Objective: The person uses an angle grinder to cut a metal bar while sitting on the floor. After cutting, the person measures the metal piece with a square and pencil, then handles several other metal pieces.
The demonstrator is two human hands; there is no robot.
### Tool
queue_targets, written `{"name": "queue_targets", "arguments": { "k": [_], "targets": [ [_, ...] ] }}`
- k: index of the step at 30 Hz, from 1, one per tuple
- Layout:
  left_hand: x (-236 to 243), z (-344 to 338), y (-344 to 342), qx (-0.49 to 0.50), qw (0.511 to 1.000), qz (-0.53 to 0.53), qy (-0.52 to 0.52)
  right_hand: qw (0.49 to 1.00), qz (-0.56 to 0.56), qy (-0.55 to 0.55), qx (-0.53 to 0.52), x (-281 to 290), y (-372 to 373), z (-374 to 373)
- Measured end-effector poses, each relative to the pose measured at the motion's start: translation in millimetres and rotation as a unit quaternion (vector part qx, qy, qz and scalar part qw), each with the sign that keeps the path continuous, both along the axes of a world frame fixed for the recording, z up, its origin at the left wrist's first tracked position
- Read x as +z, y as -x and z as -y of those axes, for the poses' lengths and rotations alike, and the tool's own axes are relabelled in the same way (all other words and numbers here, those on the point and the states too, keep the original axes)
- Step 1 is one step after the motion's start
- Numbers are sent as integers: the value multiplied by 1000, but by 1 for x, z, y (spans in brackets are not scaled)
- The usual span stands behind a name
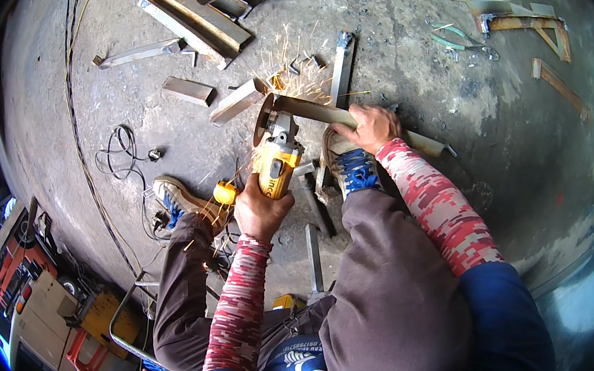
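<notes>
My left hand (263, 208) is wrapped round the yellow body of an angle grinder (278, 167). The grinder's disc (263, 121) meets the left end of a steel bar (314, 111), and orange sparks (291, 75) spray from there, mostly away from me. Closed over the bar's middle is my right hand (373, 128), just beyond the toe of my right shoe (354, 167). The bar slants down to the right past that hand. The exact contact point is partly hidden by the disc. A yellow side handle (225, 193) sticks out left of the grinder.
Cut steel pieces (188, 91) and long channels (202, 19) lie on the concrete floor ahead. A black cable (131, 154) coils at left. Green-handled locking pliers (457, 40) and a welded frame (525, 22) lie at far right. A dark-handled tool (318, 205) rests between my feet.
</notes>
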State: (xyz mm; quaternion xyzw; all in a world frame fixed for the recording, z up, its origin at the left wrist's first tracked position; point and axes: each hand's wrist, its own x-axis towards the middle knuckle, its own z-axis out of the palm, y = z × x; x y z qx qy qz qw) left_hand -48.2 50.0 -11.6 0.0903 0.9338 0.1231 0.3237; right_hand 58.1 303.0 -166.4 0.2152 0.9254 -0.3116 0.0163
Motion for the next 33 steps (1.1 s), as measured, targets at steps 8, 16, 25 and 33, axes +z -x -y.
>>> {"name": "queue_targets", "arguments": {
  "k": [8, 16, 25, 33],
  "targets": [
    [-3, -7, 2, -10, 1000, -7, 10, 1000, 3, 5, -5, -3, -1, 1],
    [11, -13, 3, 1, 1000, -15, -10, 999, 35, 29, -19, 4, -3, 1],
    [18, -1, -3, 3, 999, 6, 45, 999, 44, 24, -9, 6, -2, -1],
    [14, -5, -9, -4, 999, 3, 52, 999, 43, 32, -6, 8, -1, -2]
  ]
}}
